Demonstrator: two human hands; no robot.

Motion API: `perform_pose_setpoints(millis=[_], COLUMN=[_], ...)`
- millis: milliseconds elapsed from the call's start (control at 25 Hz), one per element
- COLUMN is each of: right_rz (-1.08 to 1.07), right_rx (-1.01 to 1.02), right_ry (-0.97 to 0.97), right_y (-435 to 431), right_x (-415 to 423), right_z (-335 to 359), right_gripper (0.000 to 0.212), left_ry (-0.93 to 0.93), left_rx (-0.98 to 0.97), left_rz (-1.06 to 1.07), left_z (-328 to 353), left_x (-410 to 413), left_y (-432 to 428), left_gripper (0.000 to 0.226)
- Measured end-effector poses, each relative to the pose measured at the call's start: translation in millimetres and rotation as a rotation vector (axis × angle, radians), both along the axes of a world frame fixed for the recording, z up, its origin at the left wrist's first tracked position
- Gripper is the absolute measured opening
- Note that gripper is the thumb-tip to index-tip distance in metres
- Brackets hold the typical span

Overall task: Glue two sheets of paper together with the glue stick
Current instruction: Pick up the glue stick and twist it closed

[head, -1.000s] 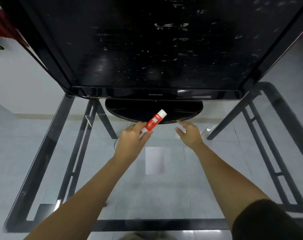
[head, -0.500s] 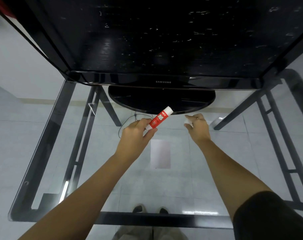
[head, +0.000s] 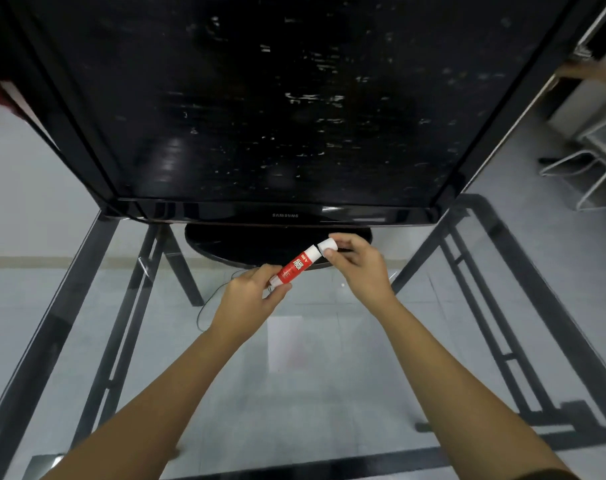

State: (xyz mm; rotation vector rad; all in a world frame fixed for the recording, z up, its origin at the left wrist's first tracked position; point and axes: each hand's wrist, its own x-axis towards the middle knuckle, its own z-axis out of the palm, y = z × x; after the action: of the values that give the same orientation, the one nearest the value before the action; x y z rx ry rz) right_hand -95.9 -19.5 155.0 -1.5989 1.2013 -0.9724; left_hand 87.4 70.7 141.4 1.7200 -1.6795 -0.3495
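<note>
- The left hand has fingers and thumb curled round the lower end of the glue stick, a red tube tilted up toward two o'clock.
- The right hand pinches the white cap at the tube's upper end between thumb and fingertips; a thin dark gap shows between cap and tube.
- Paper lies flat on the glass table, at six o'clock from the hands; whether it is one sheet or two cannot be told.
- At twelve o'clock a black television stands on its oval base.
</note>
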Motion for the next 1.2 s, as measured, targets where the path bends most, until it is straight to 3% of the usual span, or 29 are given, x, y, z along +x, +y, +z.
perform_pose_setpoints(millis=[560, 920, 1080, 1200], right_rz=[0.094, 0.127, 0.027, 0.023], right_rx=[-0.016, 0.033, 0.195, 0.305], right_ry=[-0.085, -0.125, -0.231, -0.246], right_y=[16, 19, 30, 40], right_x=[-6, 4, 11, 21], right_z=[20, 17, -4, -30], right_gripper=[0.020, 0.022, 0.049, 0.033], left_ry=[-0.036, -0.018, 0.014, 0.019], left_rx=[0.003, 0.023, -0.033, -0.021], left_rz=[-0.117, -0.084, -0.044, -0.062], left_z=[24, 19, 9, -9], left_x=[0, 0, -3, -7], left_y=[8, 5, 2, -2], left_gripper=[0.040, 0.043, 0.040, 0.036])
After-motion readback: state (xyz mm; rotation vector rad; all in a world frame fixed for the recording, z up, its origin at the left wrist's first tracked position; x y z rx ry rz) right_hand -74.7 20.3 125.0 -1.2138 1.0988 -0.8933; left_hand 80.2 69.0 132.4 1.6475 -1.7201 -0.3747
